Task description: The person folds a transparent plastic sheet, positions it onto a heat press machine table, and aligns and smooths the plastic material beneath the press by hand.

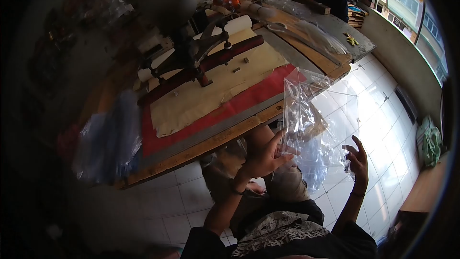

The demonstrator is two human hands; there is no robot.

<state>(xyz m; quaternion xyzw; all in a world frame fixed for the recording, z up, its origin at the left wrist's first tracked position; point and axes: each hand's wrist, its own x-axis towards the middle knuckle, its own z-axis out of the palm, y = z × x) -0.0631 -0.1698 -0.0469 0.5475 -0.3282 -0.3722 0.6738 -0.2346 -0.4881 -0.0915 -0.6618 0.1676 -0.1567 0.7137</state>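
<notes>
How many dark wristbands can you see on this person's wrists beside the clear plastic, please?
2: the left wristband, just below the left hand, and the right wristband, just below the right hand. Sleeves might hide more.

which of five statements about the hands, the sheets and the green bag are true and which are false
1. The left hand and the right hand are at opposite sides of a clear plastic sheet. True.
2. A beige sheet lies on a red sheet. True.
3. Nothing rests on the beige sheet. False: a few small blocks rest on it.
4. The right hand rests on the red sheet. False: it is well away from the red sheet, by the clear plastic sheet's right edge.
5. A green plastic bag is near the wall at the far right of the view. True.
</notes>
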